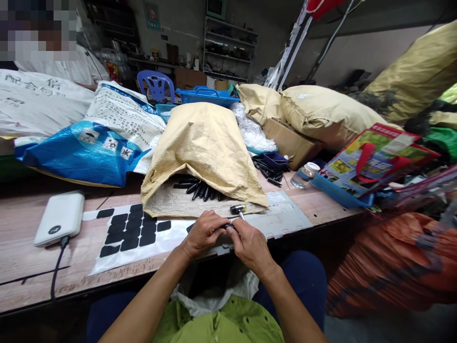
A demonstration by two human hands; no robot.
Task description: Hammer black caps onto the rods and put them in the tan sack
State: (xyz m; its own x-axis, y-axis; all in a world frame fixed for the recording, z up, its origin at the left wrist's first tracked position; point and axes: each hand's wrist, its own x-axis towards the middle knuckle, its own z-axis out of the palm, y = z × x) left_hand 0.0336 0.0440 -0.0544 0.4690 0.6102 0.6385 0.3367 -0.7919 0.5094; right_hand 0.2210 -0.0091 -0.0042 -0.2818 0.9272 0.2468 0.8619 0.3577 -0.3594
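My left hand [206, 233] and my right hand [252, 243] meet at the table's front edge. Both are closed on a small dark, rod-like piece [227, 226], mostly covered by my fingers. Just beyond my right hand shows a small mallet [238, 208] with a black and yellow head and a metal shaft; whether that hand touches the shaft I cannot tell. A tan woven sack [207, 143] lies in front of me, its mouth facing my hands, with several black pen-like pieces [202, 190] inside. Left of my hands lies a sheet of black rounded stickers [134, 228].
A white power bank [60, 218] with a cable sits at the left. A grey board [285, 216] lies at the right, near a lidded jar [305, 175] and more black pieces [267, 170]. A blue-white sack [103, 133] and an orange sack [396, 267] flank the workplace.
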